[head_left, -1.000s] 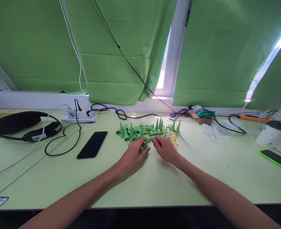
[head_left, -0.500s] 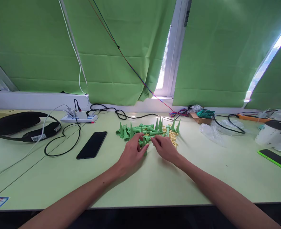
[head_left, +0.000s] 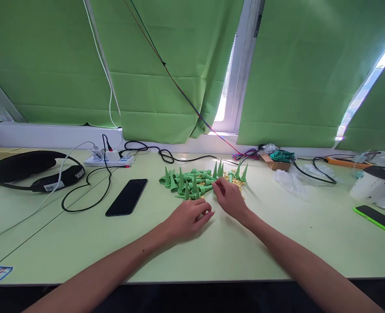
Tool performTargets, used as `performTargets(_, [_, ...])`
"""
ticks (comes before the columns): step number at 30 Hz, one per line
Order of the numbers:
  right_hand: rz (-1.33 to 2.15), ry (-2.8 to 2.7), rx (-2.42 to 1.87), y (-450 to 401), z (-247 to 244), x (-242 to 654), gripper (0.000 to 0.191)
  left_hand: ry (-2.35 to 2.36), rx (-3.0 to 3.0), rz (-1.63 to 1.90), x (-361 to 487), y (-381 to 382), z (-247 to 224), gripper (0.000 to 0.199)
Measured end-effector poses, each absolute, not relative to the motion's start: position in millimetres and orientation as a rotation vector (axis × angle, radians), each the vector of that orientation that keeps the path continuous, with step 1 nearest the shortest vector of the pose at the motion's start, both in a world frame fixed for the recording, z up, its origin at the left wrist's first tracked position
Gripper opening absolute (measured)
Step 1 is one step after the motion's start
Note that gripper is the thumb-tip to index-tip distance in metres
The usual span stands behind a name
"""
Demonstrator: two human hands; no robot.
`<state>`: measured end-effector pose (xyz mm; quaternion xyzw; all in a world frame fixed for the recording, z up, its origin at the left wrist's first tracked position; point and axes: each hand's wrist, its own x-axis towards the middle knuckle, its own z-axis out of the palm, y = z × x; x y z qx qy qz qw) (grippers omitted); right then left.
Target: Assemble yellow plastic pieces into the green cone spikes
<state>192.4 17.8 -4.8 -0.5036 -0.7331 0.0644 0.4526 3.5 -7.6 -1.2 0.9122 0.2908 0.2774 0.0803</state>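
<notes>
A pile of green plastic cone-shaped spikes (head_left: pixel 181 181) lies on the table, several standing upright and others on their sides. Small pale yellow pieces (head_left: pixel 239 182) are scattered among and beside them. My right hand (head_left: pixel 230 199) is at the pile's right front, thumb and forefinger pinched at the narrow end of a lying green spike (head_left: pixel 206 189); its fingertips partly hide the contact. My left hand (head_left: pixel 190 218) rests in front of the pile, below two upright spikes, fingers loosely curled and thumb slightly apart, with nothing visible in it.
A black phone (head_left: pixel 127 198) lies left of the pile. Farther left are a black neckband device (head_left: pixel 35 171), a power strip (head_left: pixel 104 158) and cables. Toward the right stand a small cardboard box (head_left: pixel 275 161), clear plastic bags (head_left: pixel 288 180), a white container (head_left: pixel 371 184) and a green-edged phone (head_left: pixel 379 221).
My left hand has drawn back from the pile toward the table's front, uncovering upright green spikes. My right hand has shifted slightly right and up toward the pile.
</notes>
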Motion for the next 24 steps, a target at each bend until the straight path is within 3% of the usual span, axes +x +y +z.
performTargets(10, [0.028, -1.918, -1.326, 34, -7, 211, 0.007, 0.924, 2.699, 0.666, 5, -10, 1, 0.022])
performTargets(24, [-0.019, -2.078, -1.409, 38, -20, 211, 0.016, 0.909, 2.683, 0.63, 4, -10, 2, 0.023])
